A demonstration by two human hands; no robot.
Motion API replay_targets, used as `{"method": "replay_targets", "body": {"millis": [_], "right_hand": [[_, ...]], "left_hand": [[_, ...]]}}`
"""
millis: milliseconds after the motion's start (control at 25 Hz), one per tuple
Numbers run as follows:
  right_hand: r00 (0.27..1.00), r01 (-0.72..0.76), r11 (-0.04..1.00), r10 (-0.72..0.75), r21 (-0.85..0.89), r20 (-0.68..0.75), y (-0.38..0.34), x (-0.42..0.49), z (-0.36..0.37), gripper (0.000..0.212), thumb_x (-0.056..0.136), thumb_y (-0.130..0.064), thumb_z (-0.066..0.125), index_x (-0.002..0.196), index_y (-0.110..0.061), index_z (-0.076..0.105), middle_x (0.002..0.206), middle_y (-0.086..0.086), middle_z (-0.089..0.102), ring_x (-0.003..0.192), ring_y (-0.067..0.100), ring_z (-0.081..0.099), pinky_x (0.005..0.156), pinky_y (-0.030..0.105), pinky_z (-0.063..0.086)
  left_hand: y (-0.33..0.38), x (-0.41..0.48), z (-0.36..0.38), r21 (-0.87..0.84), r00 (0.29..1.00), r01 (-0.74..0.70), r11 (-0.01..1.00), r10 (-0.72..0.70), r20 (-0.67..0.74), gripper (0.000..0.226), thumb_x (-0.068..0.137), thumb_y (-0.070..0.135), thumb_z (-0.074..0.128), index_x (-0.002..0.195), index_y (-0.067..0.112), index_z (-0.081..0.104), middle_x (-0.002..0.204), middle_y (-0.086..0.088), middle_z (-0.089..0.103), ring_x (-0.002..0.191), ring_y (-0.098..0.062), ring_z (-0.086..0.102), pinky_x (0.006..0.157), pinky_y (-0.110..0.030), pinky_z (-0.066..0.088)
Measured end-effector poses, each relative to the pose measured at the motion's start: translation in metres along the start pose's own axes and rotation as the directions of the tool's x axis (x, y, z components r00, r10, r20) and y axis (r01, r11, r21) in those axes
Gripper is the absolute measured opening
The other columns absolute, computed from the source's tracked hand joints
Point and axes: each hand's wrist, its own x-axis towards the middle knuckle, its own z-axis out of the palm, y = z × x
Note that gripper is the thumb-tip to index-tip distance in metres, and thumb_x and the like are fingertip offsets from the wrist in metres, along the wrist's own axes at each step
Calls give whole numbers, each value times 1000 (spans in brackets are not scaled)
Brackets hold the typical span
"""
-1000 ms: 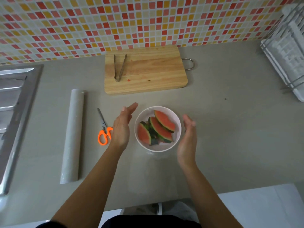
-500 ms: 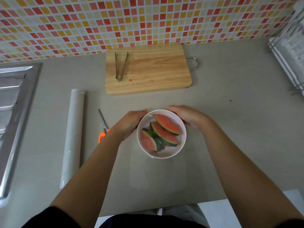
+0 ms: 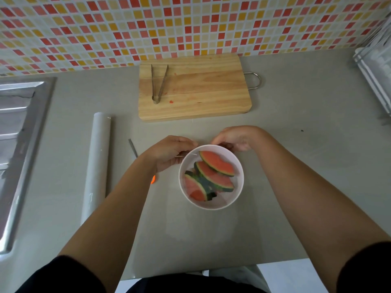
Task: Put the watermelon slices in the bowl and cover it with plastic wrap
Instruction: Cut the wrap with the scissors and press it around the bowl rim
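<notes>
Slices point(image 3: 213, 176) are already in the bowl point(image 3: 211, 206), which sits mid-frame on the desk point(image 3: 306, 144), so by my read we're on the covering step. Both hands are at the far rim with fingers curled: left hand point(image 3: 171, 152) and right hand point(image 3: 234, 138) look to be pinching the far edge of a clear sheet of wrap point(image 3: 207, 227). There's a thin glint by the left fingers, but the film is nearly invisible, so that's a judgement.

Next move probably calls for keeping it taut, then pressing it down around the rim – clingy stuff folds on itself easily.

Around it:
- roll of wrap point(image 3: 96, 166) at left
- scissors point(image 3: 133, 148) half hidden under the left arm
- cutting board point(image 3: 201, 92) with tongs point(image 3: 159, 83) behind
- sink point(image 3: 19, 144) far left
- dish rack point(image 3: 376, 66) upper right
- tiled wall point(image 3: 190, 24) – red, orange and yellow – across the top
</notes>
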Motion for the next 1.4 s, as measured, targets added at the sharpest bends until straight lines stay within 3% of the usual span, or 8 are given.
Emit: {"method": "replay_targets", "body": {"millis": [200, 360, 600, 720, 800, 1080, 1240, 1400], "right_hand": [[1000, 24, 999, -24, -33, 6, -4, 1, 1, 8, 82, -8, 62, 88, -6, 65, 81, 5, 66, 76, 15, 61, 68, 23, 50], [996, 93, 994, -92, -49, 17, -7, -3, 3, 13, 86, -5, 59, 75, -12, 63, 72, -2, 64, 70, 10, 58, 64, 21, 48], [958, 274, 951, -256, 142, -132, -4, -9, 8, 11, 96, -18, 49, 89, -16, 57, 75, -2, 54, 65, 9, 47, 65, 24, 40], [978, 187, 979, -178, 84, -106, 7, -13, 11, 36, 93, -41, 49, 110, -11, 60, 91, 3, 61, 86, 18, 58, 82, 32, 47], [993, 97, 995, -97, -12, -61, 14, -15, 11, 45, 91, -50, 47, 106, -10, 63, 97, 6, 66, 92, 22, 62, 88, 36, 49], [968, 196, 974, -173, 116, -182, 17, -11, 20, 19, 87, -33, 60, 82, -16, 65, 78, 2, 66, 73, 18, 60, 70, 33, 47], [953, 219, 966, -181, 140, -243, 13, -7, 30, 20, 84, -30, 64, 90, -12, 70, 86, 7, 69, 79, 22, 64, 77, 34, 49], [913, 287, 932, -196, 222, -357, 7, -4, 40, 13, 83, -23, 63, 76, -14, 70, 82, 9, 68, 80, 24, 63, 82, 38, 49]], "left_hand": [[10, -2, 2, 30, 998, 59, 998, -60, 18, 5, 84, 11, 69, 85, 6, 70, 78, -7, 71, 71, -14, 65, 69, -23, 57], [15, -2, 5, 32, 995, 91, 995, -92, 35, 5, 85, 7, 66, 84, 3, 67, 79, -10, 70, 66, -14, 67, 65, -22, 57], [18, -5, 6, 21, 995, 84, 996, -85, 45, 5, 88, 6, 63, 85, 4, 66, 76, -7, 69, 63, -11, 66, 62, -19, 56], [14, -6, 6, 62, 998, 42, 997, -45, 45, 11, 94, 7, 56, 86, 7, 63, 78, -6, 65, 63, -8, 63, 59, -17, 53], [10, -8, 7, 91, 999, 3, 996, -7, 42, 14, 96, 9, 52, 86, 8, 61, 78, -5, 63, 63, -8, 61, 58, -16, 51], [-1, -13, 1, 54, 1000, -14, 998, 12, 24, 15, 93, 19, 58, 89, 7, 67, 77, -3, 68, 71, -12, 63, 63, -18, 53], [-9, -16, 1, -4, 995, -93, 996, 93, 23, 12, 92, 16, 60, 82, 12, 65, 79, -4, 67, 74, -13, 61, 73, -23, 53], [-12, -21, 8, 187, 979, -184, 965, 197, -56, 21, 96, 26, 54, 82, 11, 59, 72, -2, 57, 64, -8, 53, 66, -19, 46]]}}
